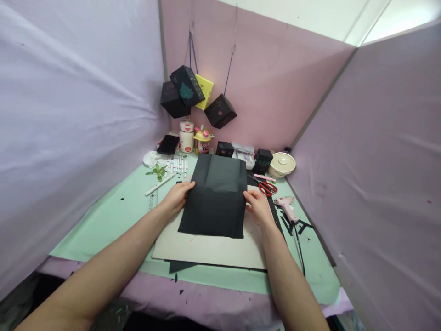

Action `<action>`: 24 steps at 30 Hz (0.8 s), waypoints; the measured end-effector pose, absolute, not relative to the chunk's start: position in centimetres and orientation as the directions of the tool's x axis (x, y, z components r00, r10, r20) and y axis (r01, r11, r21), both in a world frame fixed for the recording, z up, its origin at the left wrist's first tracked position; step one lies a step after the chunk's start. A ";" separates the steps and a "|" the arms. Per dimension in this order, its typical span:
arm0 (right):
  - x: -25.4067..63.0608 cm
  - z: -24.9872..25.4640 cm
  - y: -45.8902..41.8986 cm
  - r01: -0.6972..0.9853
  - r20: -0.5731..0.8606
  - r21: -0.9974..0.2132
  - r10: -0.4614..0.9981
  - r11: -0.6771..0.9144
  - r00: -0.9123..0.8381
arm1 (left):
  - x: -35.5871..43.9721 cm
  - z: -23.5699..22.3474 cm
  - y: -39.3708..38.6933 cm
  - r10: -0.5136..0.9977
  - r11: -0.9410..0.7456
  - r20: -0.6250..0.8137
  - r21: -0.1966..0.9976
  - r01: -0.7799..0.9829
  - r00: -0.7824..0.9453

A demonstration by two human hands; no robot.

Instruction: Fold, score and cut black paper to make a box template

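While both arms reach forward across the green table cover (110,220), a creased black sheet (213,211) spans the gap between the hands, above a pale board (206,250). At its left edge, the left hand (178,195) pinches it, thumb on top and fingers curled in at the side; at the right edge, slightly nearer the person, the right hand (258,206) grips it likewise, fingers partly hidden behind. Much of the sheet extends below the hands toward the person, and its far part rises beyond them. Whether its underside touches the board, I cannot tell. Red-handled scissors (268,188) lie just beyond the right hand, a pink glue gun (287,208) to its right; a white stick (160,185) lies near the left hand.
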State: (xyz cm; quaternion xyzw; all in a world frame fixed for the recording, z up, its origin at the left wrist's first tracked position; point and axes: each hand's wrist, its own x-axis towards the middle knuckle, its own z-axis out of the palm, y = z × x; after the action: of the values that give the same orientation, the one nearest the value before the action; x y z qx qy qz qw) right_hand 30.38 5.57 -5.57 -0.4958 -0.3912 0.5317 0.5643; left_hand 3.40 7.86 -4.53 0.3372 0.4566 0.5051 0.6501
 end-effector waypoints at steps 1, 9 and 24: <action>30.4 -5.6 5.6 -0.213 -0.086 -0.975 0.988 -0.057 0.128 | 3.4 -4.5 7.8 0.965 0.262 -0.254 0.899 -0.350 0.071; 30.4 -5.5 5.5 -0.223 -0.095 -0.973 0.988 -0.067 0.119 | 3.3 -4.5 7.8 0.963 0.268 -0.261 0.894 -0.359 0.067; 31.5 -5.6 5.9 -0.291 -0.118 -0.952 0.990 -0.090 0.082 | 2.4 -4.2 7.5 0.932 0.343 -0.258 0.859 -0.380 0.256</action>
State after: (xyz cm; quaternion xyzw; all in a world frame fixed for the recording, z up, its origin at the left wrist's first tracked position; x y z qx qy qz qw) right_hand 31.54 5.89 -5.65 -0.4720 -0.3699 0.5676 0.5641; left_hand 2.45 7.55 -4.18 0.3435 0.4016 0.4590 0.7141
